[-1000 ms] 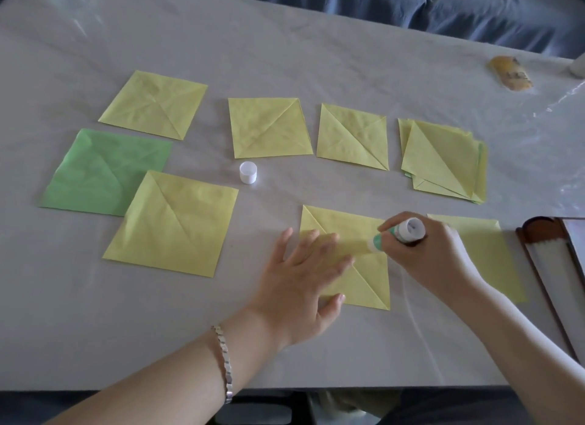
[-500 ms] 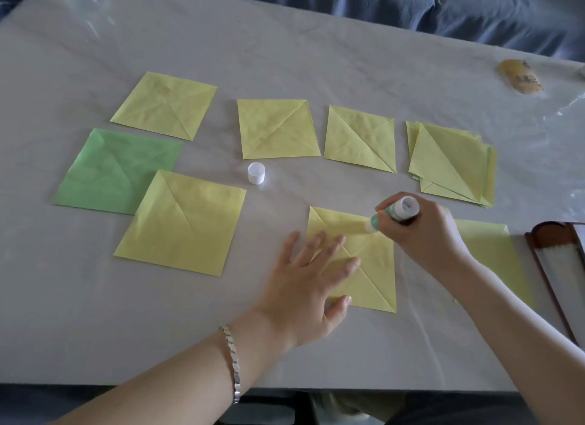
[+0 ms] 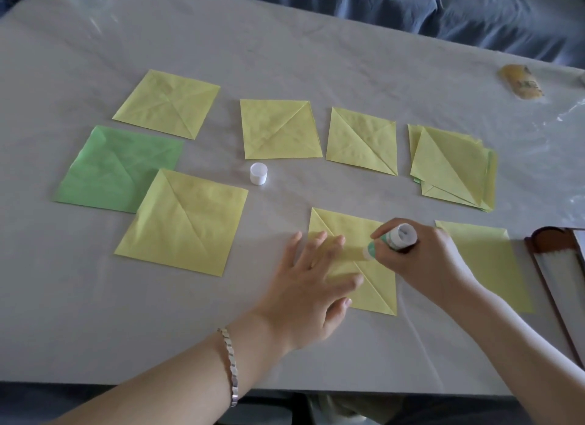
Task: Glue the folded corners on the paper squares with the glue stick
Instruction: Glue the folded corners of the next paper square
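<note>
Soft, even daylight lights the scene, fairly bright yet hazy and low in contrast. Shadows are faint: a pale one lies under the left hand (image 3: 311, 285) on the table (image 3: 95, 313). Glare glints off the clear plastic sheet (image 3: 563, 117) at the right edge. The wide lens bows the table's edges. Detail is soft throughout, and the glue stick (image 3: 395, 239) in the right hand (image 3: 421, 263) looks slightly smeared.
</note>
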The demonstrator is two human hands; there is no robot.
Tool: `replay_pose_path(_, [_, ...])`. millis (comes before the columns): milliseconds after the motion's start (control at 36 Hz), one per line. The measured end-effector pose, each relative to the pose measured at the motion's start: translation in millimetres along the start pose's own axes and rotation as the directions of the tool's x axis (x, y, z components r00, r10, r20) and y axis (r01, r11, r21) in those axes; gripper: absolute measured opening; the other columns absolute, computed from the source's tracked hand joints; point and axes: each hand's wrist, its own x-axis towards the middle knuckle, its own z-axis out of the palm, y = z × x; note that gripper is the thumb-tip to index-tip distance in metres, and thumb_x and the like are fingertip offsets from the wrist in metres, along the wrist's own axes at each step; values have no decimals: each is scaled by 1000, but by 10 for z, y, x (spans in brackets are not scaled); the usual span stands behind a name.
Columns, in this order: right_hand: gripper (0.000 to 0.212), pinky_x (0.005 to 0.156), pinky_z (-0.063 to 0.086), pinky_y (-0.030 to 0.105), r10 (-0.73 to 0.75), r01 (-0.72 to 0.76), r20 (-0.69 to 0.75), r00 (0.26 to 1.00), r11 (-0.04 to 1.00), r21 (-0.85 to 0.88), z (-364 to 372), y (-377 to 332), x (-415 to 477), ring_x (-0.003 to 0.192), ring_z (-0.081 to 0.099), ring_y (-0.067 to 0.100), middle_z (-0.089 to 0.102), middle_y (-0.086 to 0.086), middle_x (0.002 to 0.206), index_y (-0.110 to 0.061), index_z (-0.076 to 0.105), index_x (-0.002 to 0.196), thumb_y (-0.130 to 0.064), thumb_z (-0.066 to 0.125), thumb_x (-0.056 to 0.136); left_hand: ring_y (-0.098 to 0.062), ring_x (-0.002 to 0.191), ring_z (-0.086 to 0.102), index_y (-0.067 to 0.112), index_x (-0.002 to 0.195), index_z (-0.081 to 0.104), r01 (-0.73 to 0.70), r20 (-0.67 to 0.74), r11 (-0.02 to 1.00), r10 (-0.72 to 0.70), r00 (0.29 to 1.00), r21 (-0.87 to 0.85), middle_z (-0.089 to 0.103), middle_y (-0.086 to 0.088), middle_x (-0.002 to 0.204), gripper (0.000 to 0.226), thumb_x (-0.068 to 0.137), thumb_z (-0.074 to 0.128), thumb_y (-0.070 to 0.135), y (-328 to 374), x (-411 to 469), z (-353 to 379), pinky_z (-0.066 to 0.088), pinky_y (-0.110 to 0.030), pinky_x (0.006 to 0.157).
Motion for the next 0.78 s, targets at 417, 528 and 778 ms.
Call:
replay_pose_path(417, [15,48,37,10,0,0,-16,1000,1000,27,55,-75,-15,50,46,4,60,-5,58,-23,62,65,-12,69,73,-41,124,46,34,109,65,15,1,1000,-15,1000,2,52,-16,135,33,85,44,37,8,-18,-2,33,-59,104])
replay_pose_path(528, [19,45,36,12,7,-7,38,999,1000,23,70,-56,-129,44,44,5,59,-9,55,-28,62,63,-14,70,72,-41,126,44,36,115,60,5,10,1000,-5,1000,24,49,-17,136,34,86,43,37,3,-18,1,31,-60,105])
replay_pose_path(778, [5,49,37,10,-62,61,-40,997,998,-25,120,-141,166,52,48,3,58,-4,57,-11,64,71,-11,68,74,-39,125,48,39,116,64,39,36,999,-40,999,25,52,-23,132,40,85,40,37,33,-13,-42,32,-60,103])
